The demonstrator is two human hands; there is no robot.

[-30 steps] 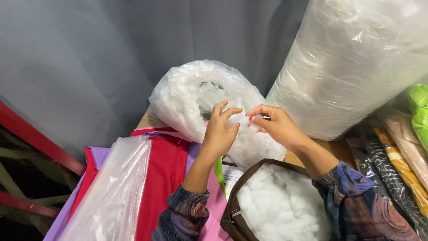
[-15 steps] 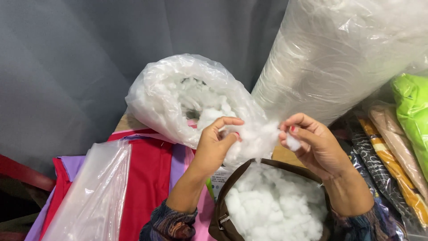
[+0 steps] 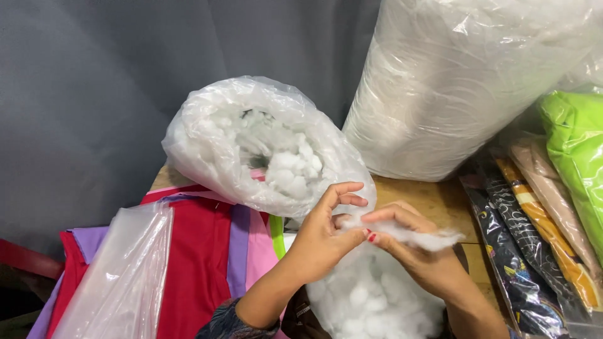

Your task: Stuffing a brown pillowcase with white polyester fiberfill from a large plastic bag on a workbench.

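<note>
Left hand and right hand together above brown fabric case packed with white stuffing. Both pinching small wisp of white fibre fill, fingers closed on it, wisp stretched rightward past right fingertips. Just behind: open clear plastic bag of white fibre balls, lying on its side on wooden table. Far right rear: tall plastic-wrapped roll of white batting. Left: stacked red, purple and pink cloth pieces, with crumpled clear plastic sheet across them. Right edge: packaged patterned fabrics.
</note>
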